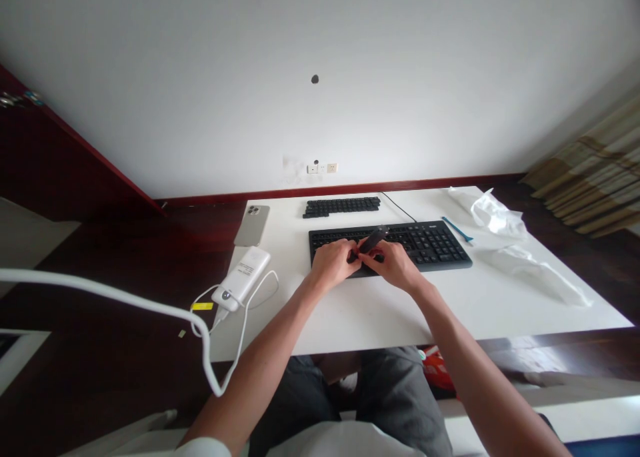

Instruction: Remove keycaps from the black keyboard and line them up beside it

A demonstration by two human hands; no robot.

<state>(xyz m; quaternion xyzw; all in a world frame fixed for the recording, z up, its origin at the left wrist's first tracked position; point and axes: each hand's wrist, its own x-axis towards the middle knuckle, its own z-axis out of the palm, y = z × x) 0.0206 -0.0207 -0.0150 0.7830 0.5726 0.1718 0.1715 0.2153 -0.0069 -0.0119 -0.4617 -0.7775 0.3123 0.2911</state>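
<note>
While right hand (394, 262) grasps a dark tool (374, 237), left hand (334, 258) (grip unclear), tabletop (360, 314) leaves room before keyboard (440, 249).

Here we are, up at head height, on the near side of the black keyboard (440, 245), facing forward and down over it! Our one wide view runs from the lap (397, 390) this side of the keyboard to the wall (320, 117) beyond it, at middling range.
</note>
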